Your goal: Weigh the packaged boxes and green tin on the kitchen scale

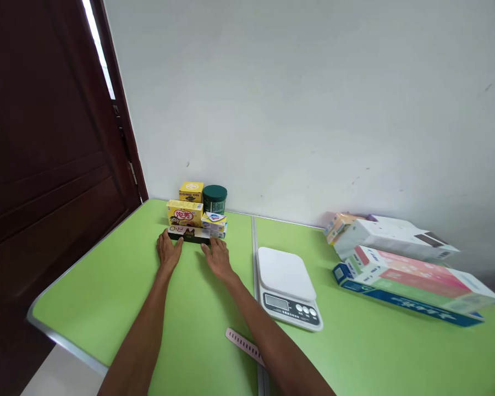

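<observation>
Across the table, a long narrow black box (190, 238) with a pale printed top lies in front of a small stack of goods. My left hand (169, 252) grips its left end, thumb on the near face. At the opposite end my right hand (218, 256) holds it in the same way. Right behind the box stand a yellow carton (185, 212) with red lettering and a small yellow-and-white box (214, 223). Farther back are a yellow cube-shaped box (191, 190) and a dark green lidded tub (215, 199).
A white kitchen scale (287, 275) sits right of the table's seam. Farther right, long cartons lie piled: a pink-and-green box (424, 275) on a blue box (412, 305), with a white box (390, 239) behind. A pink perforated strap (244, 345) lies beside my right forearm.
</observation>
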`<state>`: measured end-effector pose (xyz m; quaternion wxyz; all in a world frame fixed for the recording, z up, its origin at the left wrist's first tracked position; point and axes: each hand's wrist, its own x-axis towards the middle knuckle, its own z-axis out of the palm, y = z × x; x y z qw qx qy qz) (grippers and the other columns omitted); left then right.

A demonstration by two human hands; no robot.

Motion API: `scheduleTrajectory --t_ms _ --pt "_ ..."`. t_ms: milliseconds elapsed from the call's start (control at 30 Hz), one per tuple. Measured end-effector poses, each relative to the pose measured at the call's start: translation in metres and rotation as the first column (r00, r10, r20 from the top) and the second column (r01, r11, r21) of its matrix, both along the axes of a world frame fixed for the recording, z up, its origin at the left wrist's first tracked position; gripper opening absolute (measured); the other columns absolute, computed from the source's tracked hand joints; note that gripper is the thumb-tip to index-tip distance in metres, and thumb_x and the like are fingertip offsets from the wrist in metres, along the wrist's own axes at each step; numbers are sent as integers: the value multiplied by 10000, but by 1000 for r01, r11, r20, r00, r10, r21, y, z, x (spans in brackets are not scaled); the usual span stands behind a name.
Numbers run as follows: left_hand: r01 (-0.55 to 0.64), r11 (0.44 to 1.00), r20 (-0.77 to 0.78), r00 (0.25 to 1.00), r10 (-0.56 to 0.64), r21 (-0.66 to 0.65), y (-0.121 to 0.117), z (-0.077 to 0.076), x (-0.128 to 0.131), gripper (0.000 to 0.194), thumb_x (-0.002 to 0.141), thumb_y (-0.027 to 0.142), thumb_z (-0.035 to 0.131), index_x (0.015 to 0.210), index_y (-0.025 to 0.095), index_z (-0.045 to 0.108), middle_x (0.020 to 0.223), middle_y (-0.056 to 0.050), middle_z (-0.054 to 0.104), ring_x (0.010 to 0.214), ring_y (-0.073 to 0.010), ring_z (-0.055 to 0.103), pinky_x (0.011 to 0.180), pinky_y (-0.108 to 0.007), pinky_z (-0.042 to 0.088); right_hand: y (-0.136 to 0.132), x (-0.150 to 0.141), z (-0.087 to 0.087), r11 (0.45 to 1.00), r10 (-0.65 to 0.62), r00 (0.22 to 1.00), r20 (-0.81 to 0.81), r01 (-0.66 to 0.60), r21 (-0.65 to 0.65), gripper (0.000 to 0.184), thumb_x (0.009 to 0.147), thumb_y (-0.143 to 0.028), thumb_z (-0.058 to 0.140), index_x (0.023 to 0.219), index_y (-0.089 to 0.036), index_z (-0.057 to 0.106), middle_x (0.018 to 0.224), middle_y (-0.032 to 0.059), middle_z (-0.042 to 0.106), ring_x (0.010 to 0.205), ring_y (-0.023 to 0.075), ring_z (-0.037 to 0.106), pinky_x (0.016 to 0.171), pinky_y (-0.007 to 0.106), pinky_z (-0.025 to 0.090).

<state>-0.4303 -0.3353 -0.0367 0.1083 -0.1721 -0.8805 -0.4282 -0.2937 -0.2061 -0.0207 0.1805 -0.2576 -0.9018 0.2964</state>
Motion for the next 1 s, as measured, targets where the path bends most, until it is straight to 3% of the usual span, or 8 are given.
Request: scheduleTrajectory --t_ms 267,400,567,700,733,800,900,1000 --pt "-31 996 10 999 32 -84 2 14 -6 730 889 333 659 1497 14 411 1463 -294 536 1429 -376 486 1217 -515 355 -5 -12 13 1000 3 999 52 -2 -27 528 1016 -353 550 1488 -117 536 1543 186 546 1443 338 453 1211 465 318" --pt "-38 999 14 999 38 3 -3 16 -7 822 853 354 682 1536 38 350 1505 -288 477 1482 -391 409 1229 -553 344 -8 6 29 999 11 999 45 -9 -51 483 938 -373 686 1352 -128 637 1394 174 661 1323 318 563 1123 427 434" --pt "-17 992 -47 999 23 125 -8 19 -9 943 788 402 696 1540 -19 314 1525 -312 423 1518 -439 294 1249 -602 284 8 94 51 994 111 948 -299 -113 12 465 967 -415 634 1380 -201 625 1358 125 681 1289 280 594 1100 431 480" --pt "6 986 -142 990 18 169 -1 32 19 966 801 454 663 1562 -2 282 1560 -306 379 1515 -430 292 1257 -587 276 60 212 55 977 -147 821 -551 208 49 420 1017 -436 500 1363 -249 645 1367 118 675 1298 277 587 1152 486 444" --pt "35 982 -178 984 -1 183 5 37 33 963 812 481 655 1571 23 278 1571 -291 373 1516 -421 295 1261 -584 270 79 243 53 933 -264 756 -600 357 39 424 1012 -452 493 1346 -245 654 1356 132 677 1299 294 581 1155 515 432" --pt "146 971 -251 963 -96 188 24 47 68 937 841 534 630 1573 57 292 1582 -267 374 1518 -409 298 1272 -580 251 119 297 44 772 -464 564 -683 636 1 494 1004 -501 471 1368 -209 632 1365 171 661 1315 329 557 1160 580 398" --pt "416 897 -288 886 -363 150 68 60 138 859 894 549 594 1565 83 327 1599 -248 385 1532 -389 308 1295 -558 213 172 354 27 517 -617 299 -727 851 -89 649 1020 -588 363 1454 -143 551 1454 220 591 1387 359 497 1182 635 320" --pt "635 753 -195 771 -606 171 122 67 214 803 921 562 606 1576 174 347 1649 -191 371 1564 -346 306 1314 -524 184 207 374 12 450 -685 217 -696 877 -169 819 1007 -692 268 1491 -79 516 1495 258 550 1455 385 425 1206 639 273"
